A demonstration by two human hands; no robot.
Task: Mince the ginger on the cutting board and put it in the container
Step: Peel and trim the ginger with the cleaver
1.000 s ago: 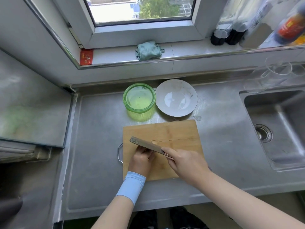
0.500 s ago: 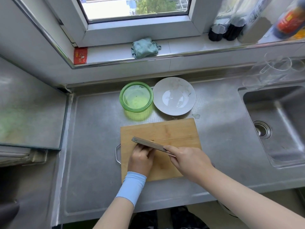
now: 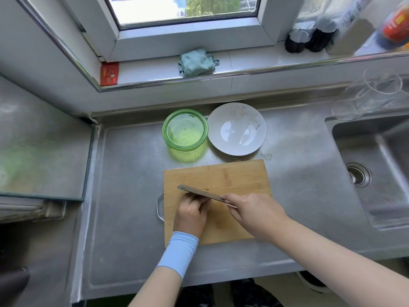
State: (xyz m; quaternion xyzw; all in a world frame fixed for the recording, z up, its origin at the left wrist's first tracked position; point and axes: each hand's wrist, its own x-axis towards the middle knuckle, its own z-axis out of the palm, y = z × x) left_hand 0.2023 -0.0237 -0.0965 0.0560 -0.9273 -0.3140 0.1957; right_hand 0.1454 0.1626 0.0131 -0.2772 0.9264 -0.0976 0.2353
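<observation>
Both hands are over the board (image 3: pixel 221 173), which lies on the counter (image 3: pixel 128 196). The right hand (image 3: pixel 254 214) grips the handle of the knife (image 3: pixel 199 191), whose blade slants across the board's middle with its tip to the left. The left hand (image 3: pixel 192 214) sits just behind the blade with its fingers curled under and its knuckles against the steel. Whether it pins anything beneath them I cannot tell. Of the ginger (image 3: pixel 207 190), only a few tan crumbs show, at the blade's far edge, just past the left knuckles. The green container (image 3: pixel 184 129) stands beyond the board, well apart from the hands, with a white plate (image 3: pixel 236 128) beside it on the right.
</observation>
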